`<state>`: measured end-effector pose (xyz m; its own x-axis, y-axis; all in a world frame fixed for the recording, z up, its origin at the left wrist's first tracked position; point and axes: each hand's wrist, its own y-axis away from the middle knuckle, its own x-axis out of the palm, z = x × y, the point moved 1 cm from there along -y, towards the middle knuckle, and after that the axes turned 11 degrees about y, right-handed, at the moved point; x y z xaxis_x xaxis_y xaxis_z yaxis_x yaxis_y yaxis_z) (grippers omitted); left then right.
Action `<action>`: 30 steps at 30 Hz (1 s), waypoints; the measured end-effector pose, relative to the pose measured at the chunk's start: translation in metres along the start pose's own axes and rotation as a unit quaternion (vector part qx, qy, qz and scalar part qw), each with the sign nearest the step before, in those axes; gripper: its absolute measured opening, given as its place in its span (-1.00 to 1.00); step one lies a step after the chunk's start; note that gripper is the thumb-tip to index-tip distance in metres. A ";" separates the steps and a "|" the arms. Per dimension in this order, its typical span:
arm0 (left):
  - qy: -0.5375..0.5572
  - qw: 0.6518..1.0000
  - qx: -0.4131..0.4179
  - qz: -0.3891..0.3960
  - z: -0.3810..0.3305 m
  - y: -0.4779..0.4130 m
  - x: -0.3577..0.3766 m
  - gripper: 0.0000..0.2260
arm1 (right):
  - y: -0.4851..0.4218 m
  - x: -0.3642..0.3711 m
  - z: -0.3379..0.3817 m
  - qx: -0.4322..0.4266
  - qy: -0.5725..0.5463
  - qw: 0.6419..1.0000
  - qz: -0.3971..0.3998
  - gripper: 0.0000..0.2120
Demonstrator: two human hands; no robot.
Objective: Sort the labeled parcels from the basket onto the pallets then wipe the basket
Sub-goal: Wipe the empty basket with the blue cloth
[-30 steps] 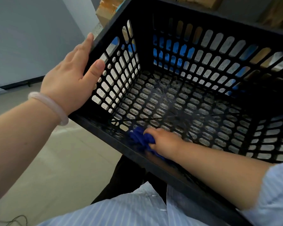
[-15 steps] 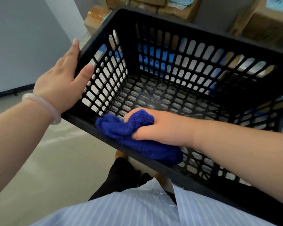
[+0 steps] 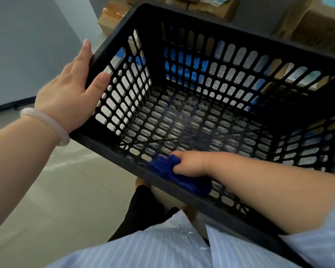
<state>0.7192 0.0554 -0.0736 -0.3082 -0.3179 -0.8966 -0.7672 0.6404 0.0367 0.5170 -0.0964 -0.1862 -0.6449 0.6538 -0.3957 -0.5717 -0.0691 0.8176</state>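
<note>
Basket (image 3: 112, 154), black and slotted, sits tilted toward the person above a pale floor (image 3: 66, 190), with cardboard boxes (image 3: 307, 26) behind it. The left hand (image 3: 66, 97) clamps the left wall, thumb inside and fingers (image 3: 83, 55) stretched along the outside. The right hand (image 3: 191, 163) reaches inside, its fingers bunched around a blue cloth (image 3: 190, 183) pressed against the near inner wall. A white bracelet (image 3: 46, 122) circles the left wrist.

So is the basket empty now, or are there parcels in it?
Empty of parcels: the basket shows only its bare slotted floor, plus the right hand gripping a blue cloth.
</note>
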 end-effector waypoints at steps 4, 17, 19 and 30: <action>-0.004 1.000 -0.012 0.007 -0.001 0.000 -0.002 -0.40 | 0.056 -0.019 0.012 -0.049 -0.088 0.994 -0.047 -0.69; 0.046 0.999 0.007 -0.014 0.000 0.004 0.003 -0.40 | 0.047 0.012 -0.023 -0.021 0.017 0.999 -0.035 -0.58; 0.071 0.997 0.006 -0.016 0.003 0.003 0.005 -0.41 | 0.030 0.018 -0.031 -0.001 0.034 0.999 -0.021 -0.58; 0.083 0.995 0.029 -0.035 0.007 0.000 0.005 -0.53 | 0.045 0.008 -0.037 0.051 0.082 0.993 0.073 -0.54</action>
<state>0.7218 0.0588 -0.0816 -0.3480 -0.4713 -0.8104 -0.7576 0.6505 -0.0531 0.4679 -0.1221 -0.1680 -0.7955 0.5112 -0.3253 -0.4166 -0.0716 0.9062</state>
